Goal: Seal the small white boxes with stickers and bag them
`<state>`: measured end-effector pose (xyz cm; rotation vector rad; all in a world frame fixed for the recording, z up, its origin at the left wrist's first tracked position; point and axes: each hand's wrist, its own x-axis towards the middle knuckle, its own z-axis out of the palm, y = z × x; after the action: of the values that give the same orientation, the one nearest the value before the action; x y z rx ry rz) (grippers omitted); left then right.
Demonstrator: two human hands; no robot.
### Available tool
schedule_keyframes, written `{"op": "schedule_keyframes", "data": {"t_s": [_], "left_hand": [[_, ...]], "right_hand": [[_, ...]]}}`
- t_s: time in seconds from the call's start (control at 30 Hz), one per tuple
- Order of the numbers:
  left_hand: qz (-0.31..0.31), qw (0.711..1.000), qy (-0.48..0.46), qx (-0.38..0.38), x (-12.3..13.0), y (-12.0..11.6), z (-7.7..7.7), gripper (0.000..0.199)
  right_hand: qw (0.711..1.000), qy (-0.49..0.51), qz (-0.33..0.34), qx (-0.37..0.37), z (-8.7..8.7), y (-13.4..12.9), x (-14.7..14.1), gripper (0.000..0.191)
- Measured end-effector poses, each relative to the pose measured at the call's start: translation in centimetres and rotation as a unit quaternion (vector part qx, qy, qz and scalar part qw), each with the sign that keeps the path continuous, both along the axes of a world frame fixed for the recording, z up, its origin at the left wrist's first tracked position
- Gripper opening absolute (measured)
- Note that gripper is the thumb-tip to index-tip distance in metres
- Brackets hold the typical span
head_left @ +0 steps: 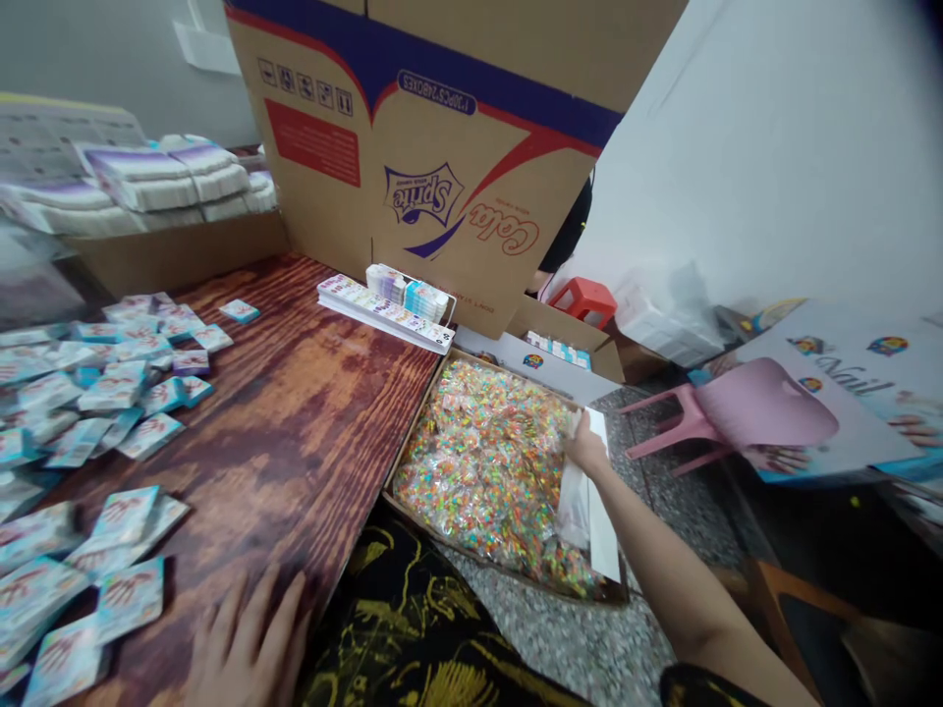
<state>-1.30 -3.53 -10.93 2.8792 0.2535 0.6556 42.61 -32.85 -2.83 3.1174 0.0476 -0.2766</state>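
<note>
A flattened Sprite Cola carton [434, 147] stands upright at the far edge of a dark-grained wooden table [295, 432], and bundled white packs [154, 177] sit in a cardboard box at far left. To the right, a pink plastic chair [766, 407] lies tilted on a printed nail display board [832, 393], with a red stool [585, 299] beyond.

A shallow cardboard tray [402, 496] sits just off the table's right edge, heaped with small multicoloured plastic packets [478, 471]. The right hand [585, 444] reaches in at the tray's right side, touching the packets beside a white sheet [593, 501]; whether it is clenched on anything is hard to tell. The left hand [247, 638] lies open at the table's near edge, fingers spread and gripping nothing, just beside loose blue-and-white nail cards [95, 393].

The risks are mostly spills. Pressure from the right hand could push slippery packets over the tray's low rim onto the speckled floor. A sweep of the left hand could knock cards off the table, and a bump could topple the upright carton across them.
</note>
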Motion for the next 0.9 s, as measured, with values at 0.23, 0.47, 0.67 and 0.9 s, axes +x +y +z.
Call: {"op": "schedule_keyframes", "data": {"t_s": [0.23,0.47,0.67,0.9], "left_hand": [[-0.001,0.990,-0.055,-0.130,4.0,-0.2,2.8,0.041],[-0.042,0.773,-0.021,-0.632,13.9,-2.8,8.3,0.042],[0.004,0.575,-0.076,-0.814,17.6,-2.6,9.5,0.057],[0.073,0.520,-0.216,-0.823,12.9,0.6,8.2,0.067]], "right_hand": [[0.987,-0.068,0.091,0.116,6.8,0.2,0.4,0.074],[0.900,-0.049,0.277,0.332,7.7,9.3,-3.0,0.076],[0.837,0.058,0.417,0.349,6.1,19.4,-10.3,0.080],[0.702,0.267,0.430,0.501,1.3,27.1,-17.4,0.083]]}}
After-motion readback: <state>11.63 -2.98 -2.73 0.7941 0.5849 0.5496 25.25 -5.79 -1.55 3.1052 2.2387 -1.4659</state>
